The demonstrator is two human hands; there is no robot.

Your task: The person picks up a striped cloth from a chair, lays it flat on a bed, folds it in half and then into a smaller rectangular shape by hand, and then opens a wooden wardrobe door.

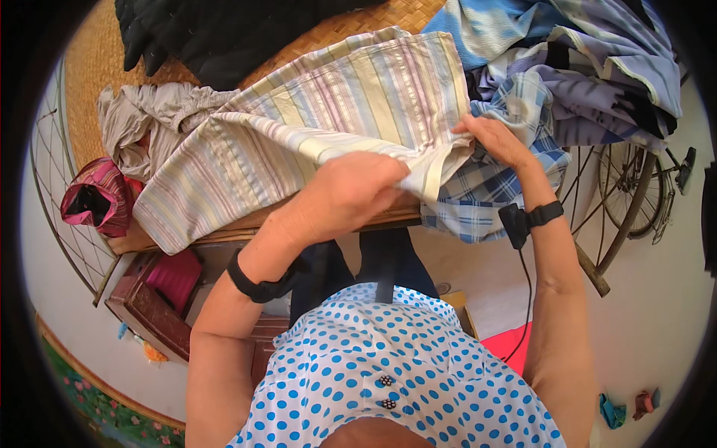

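Note:
A striped cotton cloth (369, 95) in cream, mauve and pale blue lies spread along the front of the bed. Its near edge is lifted and folded over itself. My left hand (358, 190), slightly blurred, is closed on this raised edge near the middle front. At the cloth's right end, my right hand (496, 140) pinches the side edge between fingers and thumb. A paler hem hangs between the two hands. Under the right hand and forearm, a blue-and-white checked cloth (476, 207) is bunched and droops over the bed's front edge.
A woven mat (89, 106) covers the bed. A black quilted cover (224, 39), crumpled beige clothing (145, 117), a pink striped bag (101, 196) and a blue-purple blanket (605, 84) surround the cloth. A bicycle wheel (633, 190) stands right; a brown wooden cabinet (151, 308) stands lower left.

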